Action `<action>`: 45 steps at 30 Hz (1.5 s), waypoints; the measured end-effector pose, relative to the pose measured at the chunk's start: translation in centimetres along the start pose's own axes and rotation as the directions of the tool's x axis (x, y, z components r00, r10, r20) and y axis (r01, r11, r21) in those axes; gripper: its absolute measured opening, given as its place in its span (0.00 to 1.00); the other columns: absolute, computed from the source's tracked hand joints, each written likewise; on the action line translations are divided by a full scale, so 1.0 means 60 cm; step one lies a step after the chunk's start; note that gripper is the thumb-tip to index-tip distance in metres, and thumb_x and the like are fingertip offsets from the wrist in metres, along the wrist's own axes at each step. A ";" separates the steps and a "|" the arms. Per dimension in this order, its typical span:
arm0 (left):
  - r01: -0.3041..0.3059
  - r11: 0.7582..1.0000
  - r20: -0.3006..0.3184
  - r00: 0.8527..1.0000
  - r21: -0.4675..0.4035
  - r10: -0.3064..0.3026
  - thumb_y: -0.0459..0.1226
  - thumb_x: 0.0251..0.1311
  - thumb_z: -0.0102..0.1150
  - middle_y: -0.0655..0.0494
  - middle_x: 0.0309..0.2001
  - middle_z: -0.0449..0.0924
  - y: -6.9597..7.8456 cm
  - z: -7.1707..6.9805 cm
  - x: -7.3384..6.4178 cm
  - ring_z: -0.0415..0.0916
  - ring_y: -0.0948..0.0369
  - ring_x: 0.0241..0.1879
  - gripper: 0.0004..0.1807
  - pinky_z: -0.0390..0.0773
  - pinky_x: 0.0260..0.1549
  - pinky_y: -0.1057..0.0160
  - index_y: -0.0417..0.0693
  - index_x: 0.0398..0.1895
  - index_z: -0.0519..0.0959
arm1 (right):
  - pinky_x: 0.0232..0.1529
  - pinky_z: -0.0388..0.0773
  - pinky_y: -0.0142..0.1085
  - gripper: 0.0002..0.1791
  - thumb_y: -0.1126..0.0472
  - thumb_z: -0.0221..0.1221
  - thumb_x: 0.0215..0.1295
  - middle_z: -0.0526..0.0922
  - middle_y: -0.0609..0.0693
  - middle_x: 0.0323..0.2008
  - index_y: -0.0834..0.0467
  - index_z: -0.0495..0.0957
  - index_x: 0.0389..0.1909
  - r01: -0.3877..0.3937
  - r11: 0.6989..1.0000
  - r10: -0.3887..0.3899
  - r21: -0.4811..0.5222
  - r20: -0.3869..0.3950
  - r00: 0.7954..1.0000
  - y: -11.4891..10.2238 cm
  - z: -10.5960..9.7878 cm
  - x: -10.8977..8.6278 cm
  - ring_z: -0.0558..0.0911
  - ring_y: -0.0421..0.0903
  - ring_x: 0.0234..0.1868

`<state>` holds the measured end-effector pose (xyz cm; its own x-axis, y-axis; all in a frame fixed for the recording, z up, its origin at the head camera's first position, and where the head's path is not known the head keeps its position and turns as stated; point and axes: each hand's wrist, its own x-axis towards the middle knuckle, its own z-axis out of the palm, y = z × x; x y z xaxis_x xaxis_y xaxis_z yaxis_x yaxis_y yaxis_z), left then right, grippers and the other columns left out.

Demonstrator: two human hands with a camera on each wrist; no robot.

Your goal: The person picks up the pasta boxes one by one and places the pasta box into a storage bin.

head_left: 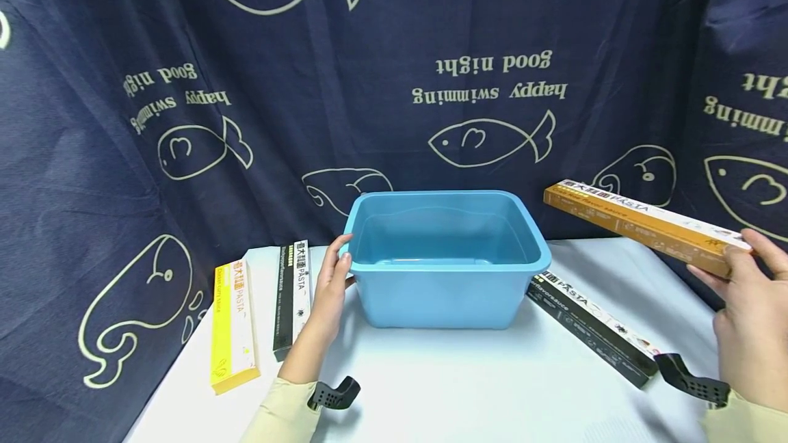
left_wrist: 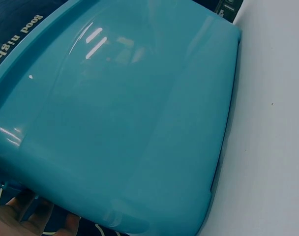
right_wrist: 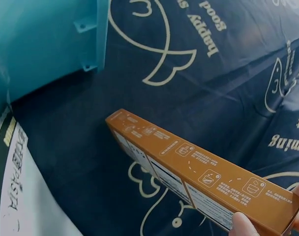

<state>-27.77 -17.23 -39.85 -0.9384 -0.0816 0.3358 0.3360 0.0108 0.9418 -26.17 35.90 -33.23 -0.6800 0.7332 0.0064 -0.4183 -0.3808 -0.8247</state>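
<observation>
A blue plastic bin [head_left: 434, 299] stands on the white table, and its inside looks bare in the head view. My left hand [head_left: 332, 286] grips the bin's left rim; in the left wrist view the bin's wall [left_wrist: 120, 113] fills most of the picture, with the fingers at its lower edge. Off to the right, my right hand [head_left: 747, 292] holds an orange pasta box [head_left: 640, 223] by its near end, raised above the table. The right wrist view shows the thumb and fingers pinching that orange box [right_wrist: 203, 172].
A black pasta box [head_left: 594, 330] lies slanted at the bin's right side. Left of the bin are another black pasta box [head_left: 292, 299] and a yellow pasta box [head_left: 234, 323]. A dark blue curtain [head_left: 369, 87] with fish prints hangs behind and around the white table [head_left: 468, 388].
</observation>
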 end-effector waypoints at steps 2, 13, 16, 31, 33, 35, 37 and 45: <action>0.002 1.000 0.002 1.000 -0.003 -0.002 0.49 0.78 0.40 0.56 0.77 0.54 0.000 0.000 0.000 0.60 0.47 0.72 0.23 0.66 0.64 0.43 0.61 0.73 0.62 | 0.19 0.81 0.32 0.23 0.73 0.55 0.67 0.63 0.39 0.57 0.54 0.78 0.59 0.022 1.000 -0.022 0.006 0.028 0.999 -0.004 0.001 -0.007 0.69 0.41 0.57; 0.003 1.000 0.009 1.000 0.013 -0.003 0.49 0.78 0.39 0.58 0.77 0.53 0.000 0.001 0.001 0.60 0.49 0.73 0.23 0.66 0.64 0.42 0.62 0.73 0.62 | 0.16 0.81 0.37 0.20 0.75 0.57 0.66 0.66 0.44 0.57 0.61 0.80 0.57 0.035 0.984 -0.054 0.176 0.104 0.993 -0.017 0.012 -0.023 0.72 0.41 0.55; -0.003 1.000 0.003 1.000 0.017 0.003 0.49 0.78 0.39 0.56 0.77 0.53 -0.001 0.000 0.000 0.60 0.48 0.72 0.24 0.66 0.64 0.42 0.61 0.73 0.62 | 0.16 0.81 0.39 0.20 0.75 0.57 0.67 0.66 0.44 0.56 0.61 0.80 0.58 -0.005 0.978 -0.029 0.210 0.158 0.987 -0.016 0.015 -0.025 0.76 0.41 0.50; 0.001 1.000 -0.007 1.000 -0.010 -0.001 0.48 0.78 0.39 0.57 0.76 0.55 -0.001 0.002 0.000 0.61 0.48 0.70 0.23 0.67 0.63 0.46 0.62 0.73 0.62 | 0.17 0.81 0.41 0.23 0.74 0.60 0.65 0.70 0.43 0.59 0.59 0.79 0.61 -0.074 0.983 0.024 0.170 0.281 0.959 -0.012 0.040 -0.051 0.79 0.41 0.51; -0.001 1.000 -0.008 1.000 -0.015 0.001 0.48 0.78 0.39 0.57 0.76 0.55 -0.001 0.001 -0.001 0.60 0.47 0.70 0.23 0.66 0.63 0.45 0.61 0.73 0.62 | 0.18 0.82 0.42 0.23 0.74 0.62 0.64 0.71 0.43 0.58 0.60 0.79 0.61 -0.085 0.984 0.034 0.157 0.301 0.953 -0.014 0.049 -0.054 0.79 0.41 0.50; -0.004 1.000 -0.013 1.000 -0.020 0.004 0.48 0.78 0.39 0.57 0.76 0.56 0.000 0.002 -0.001 0.60 0.46 0.69 0.23 0.66 0.62 0.46 0.61 0.73 0.62 | 0.19 0.82 0.42 0.24 0.73 0.62 0.64 0.71 0.43 0.59 0.60 0.79 0.61 -0.092 0.986 0.041 0.142 0.324 0.945 -0.016 0.058 -0.058 0.80 0.42 0.48; -0.005 1.000 -0.013 1.000 -0.019 0.005 0.48 0.78 0.39 0.57 0.76 0.56 0.001 0.002 -0.001 0.60 0.46 0.70 0.23 0.66 0.63 0.46 0.61 0.73 0.62 | 0.20 0.82 0.43 0.24 0.73 0.62 0.64 0.70 0.43 0.59 0.59 0.79 0.61 -0.099 0.986 0.046 0.134 0.350 0.936 -0.017 0.065 -0.062 0.82 0.42 0.45; 0.003 1.000 -0.002 1.000 -0.012 -0.003 0.50 0.78 0.39 0.58 0.77 0.53 -0.001 0.002 0.000 0.59 0.51 0.73 0.23 0.65 0.65 0.43 0.63 0.73 0.63 | 0.24 0.84 0.42 0.25 0.70 0.67 0.61 0.70 0.44 0.57 0.57 0.80 0.60 -0.096 0.994 0.065 0.055 0.419 0.906 -0.009 0.092 -0.077 0.83 0.41 0.42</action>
<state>-27.78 -17.14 -39.93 -0.9391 -0.0836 0.3333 0.3346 -0.0011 0.9424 -26.13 29.57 -29.70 -0.8953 0.4032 0.1893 -0.3830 -0.4799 -0.7893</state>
